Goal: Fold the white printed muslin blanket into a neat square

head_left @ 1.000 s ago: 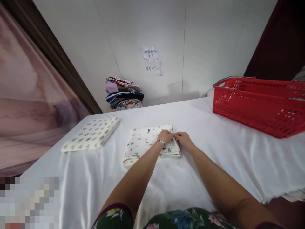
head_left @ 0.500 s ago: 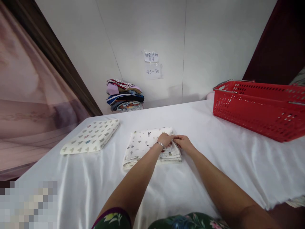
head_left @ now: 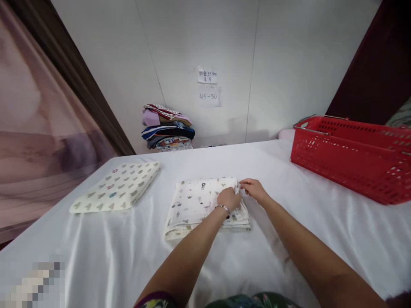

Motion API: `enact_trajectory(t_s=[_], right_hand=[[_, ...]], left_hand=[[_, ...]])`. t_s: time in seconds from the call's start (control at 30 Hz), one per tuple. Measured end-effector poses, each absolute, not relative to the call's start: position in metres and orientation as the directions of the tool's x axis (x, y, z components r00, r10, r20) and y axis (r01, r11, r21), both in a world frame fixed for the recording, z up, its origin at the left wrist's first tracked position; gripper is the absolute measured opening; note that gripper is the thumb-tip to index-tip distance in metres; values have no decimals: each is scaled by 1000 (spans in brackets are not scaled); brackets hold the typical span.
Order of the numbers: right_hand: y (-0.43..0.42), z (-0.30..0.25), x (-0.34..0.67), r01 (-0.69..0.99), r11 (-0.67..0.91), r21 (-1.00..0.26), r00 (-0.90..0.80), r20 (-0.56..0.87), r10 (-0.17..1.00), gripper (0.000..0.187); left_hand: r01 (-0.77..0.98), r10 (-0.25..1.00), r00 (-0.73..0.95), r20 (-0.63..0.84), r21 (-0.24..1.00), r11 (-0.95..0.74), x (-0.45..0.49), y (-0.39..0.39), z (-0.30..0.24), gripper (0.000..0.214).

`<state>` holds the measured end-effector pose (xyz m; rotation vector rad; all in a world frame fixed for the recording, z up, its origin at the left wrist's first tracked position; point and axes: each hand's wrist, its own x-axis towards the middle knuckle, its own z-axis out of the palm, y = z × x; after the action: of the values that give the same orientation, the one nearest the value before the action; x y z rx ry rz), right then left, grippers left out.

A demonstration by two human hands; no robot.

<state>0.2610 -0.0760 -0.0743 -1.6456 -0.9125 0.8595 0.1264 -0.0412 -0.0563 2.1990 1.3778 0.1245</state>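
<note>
A folded white cloth with small prints [head_left: 195,205] lies in the middle of the white-covered table [head_left: 289,222]. My left hand [head_left: 228,198], with a bracelet at the wrist, rests on its right part with the fingers curled onto the fabric. My right hand [head_left: 253,189] pinches the cloth's far right corner. A second folded cloth with a heart-like pattern [head_left: 117,187] lies flat to the left, apart from both hands.
A red plastic basket [head_left: 349,156] stands at the right of the table. A stack of folded colourful clothes [head_left: 167,127] sits against the white wall behind the table. Two paper notes [head_left: 208,87] hang on the wall. A pink curtain [head_left: 38,128] is at the left.
Both hands stay at the cloth's right edge; the right hand has shifted to the far corner. The camera has tilted slightly.
</note>
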Motion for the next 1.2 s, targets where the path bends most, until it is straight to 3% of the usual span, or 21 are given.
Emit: enact_trajectory(t_s=[0.27,0.53,0.97,1.2], right_hand=[[-35,-64,268,274,-270,-923,407,-143,902,15],[-28,-68,272,235,-346,-908,384,-240,891,23],[-10,-59,274,192,-434,-881,335,-357,872,11],[-18,-58,282,118,-444,-888,228,-411,883,23]], left_hand=[[806,855,482,-189,479,-348,125,-42,-61,20],[805,849,492,-192,471,-360,125,-45,-67,21],[794,852,509,-119,447,-412,124,-47,-66,23],[785,846,514,-146,478,-394,122,-44,-62,23]])
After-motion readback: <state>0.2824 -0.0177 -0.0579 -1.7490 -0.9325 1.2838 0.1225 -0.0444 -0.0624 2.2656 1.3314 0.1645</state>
